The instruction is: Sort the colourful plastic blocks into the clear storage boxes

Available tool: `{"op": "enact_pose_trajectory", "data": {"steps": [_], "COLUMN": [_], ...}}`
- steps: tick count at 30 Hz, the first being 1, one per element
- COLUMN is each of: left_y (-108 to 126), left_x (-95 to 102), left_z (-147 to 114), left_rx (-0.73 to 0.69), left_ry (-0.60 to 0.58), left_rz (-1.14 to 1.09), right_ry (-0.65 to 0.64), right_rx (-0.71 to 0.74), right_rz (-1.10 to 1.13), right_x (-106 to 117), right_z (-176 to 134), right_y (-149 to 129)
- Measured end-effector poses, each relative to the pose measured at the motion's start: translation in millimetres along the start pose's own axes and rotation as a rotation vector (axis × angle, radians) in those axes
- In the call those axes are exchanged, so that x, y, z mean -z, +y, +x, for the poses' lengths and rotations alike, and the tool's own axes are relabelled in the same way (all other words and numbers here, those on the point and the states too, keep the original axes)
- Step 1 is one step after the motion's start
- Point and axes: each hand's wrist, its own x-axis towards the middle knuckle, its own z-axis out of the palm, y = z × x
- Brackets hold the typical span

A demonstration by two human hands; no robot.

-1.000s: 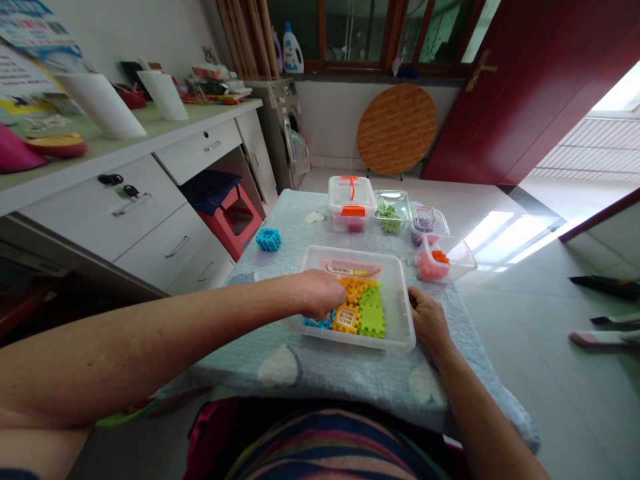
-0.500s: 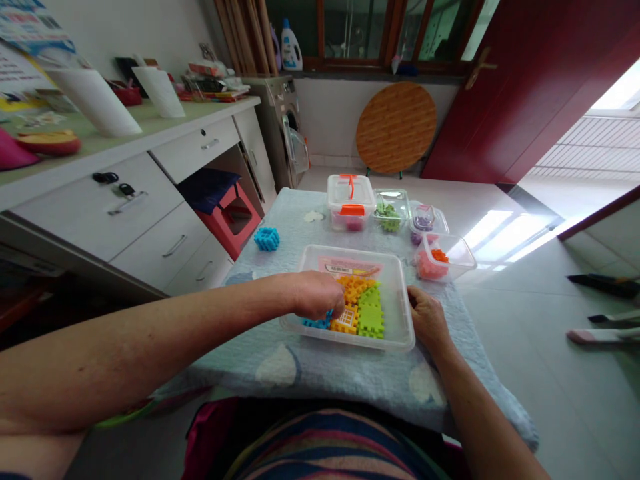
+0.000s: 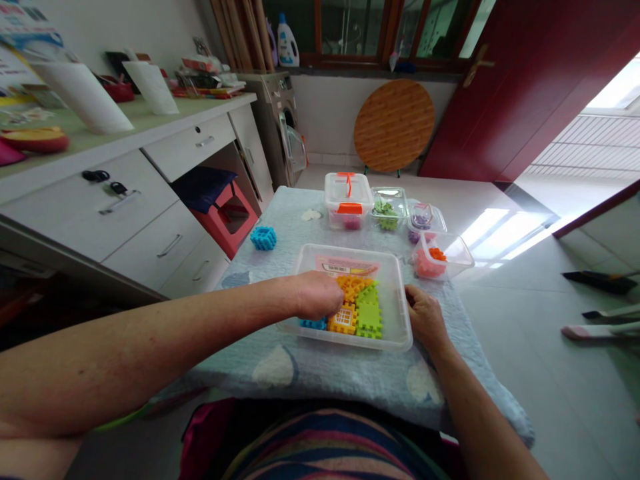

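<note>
A shallow clear plastic bin (image 3: pixel 406 303) sits on the cloth-covered table in front of me. Inside lie yellow-orange blocks (image 3: pixel 343 320), green interlocking blocks (image 3: pixel 369 317) and blue ones (image 3: pixel 314 324). My left hand (image 3: pixel 320 295) reaches into it from the left, closed, with its fingertips down by the yellow and blue blocks; what they pinch is hidden. My right hand (image 3: pixel 425 315) holds the bin's right wall, fingers curled at the rim. A joined blue block piece (image 3: pixel 263 238) stands on the cloth, left of the bin.
Behind the bin stand a lidded box with orange clips (image 3: pixel 349 200), a clear container of green pieces (image 3: pixel 389 208), one of purple pieces (image 3: pixel 426 220) and one of pink and orange pieces (image 3: pixel 444 257). A red stool (image 3: pixel 233 217) is by the drawers at left.
My left hand shifts very slightly within the bin, covering a bit more of the blue blocks. The whole view slides a little left; my right hand keeps its place on the bin.
</note>
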Motion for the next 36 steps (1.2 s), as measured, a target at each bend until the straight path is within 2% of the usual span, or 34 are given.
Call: {"op": "enact_pose_trajectory", "data": {"steps": [6,11,18,21,27,33,36], "left_y": [-1.0,-2.8,2.2,0.9,-3.1,-9.6,-22.2], "left_x": [-5.5,-10.2,-2.7,-5.5,-16.3,-8.2,0.2], "left_z": [-0.3,1.4,-3.3,0.1,5.5,-9.4,-27.6], "left_rx": [-0.006,0.002,0.108,0.133,0.083,0.063,0.056], "left_ry": [0.101,0.045,0.045,0.056,0.127,0.188,0.332], "left_rz": [-0.071,-0.038,-0.073,-0.096,-0.116,-0.119,-0.194], "right_ry": [0.013,0.016,0.008,0.005,0.009,-0.002,-0.016], "right_rx": [0.019,0.017,0.002,-0.003,-0.001,-0.006,-0.003], "right_rz": [-0.005,-0.002,-0.002,-0.005,0.001,0.005,0.012], "right_x": [0.6,0.4,0.6,0.9,-0.2,-0.4,0.6], "right_z": [0.1,-0.5,0.2,0.0,-1.1,-1.1,-1.1], "right_y": [-0.9,-1.2,-0.9,-1.4,-1.4,-0.3,-1.1]}}
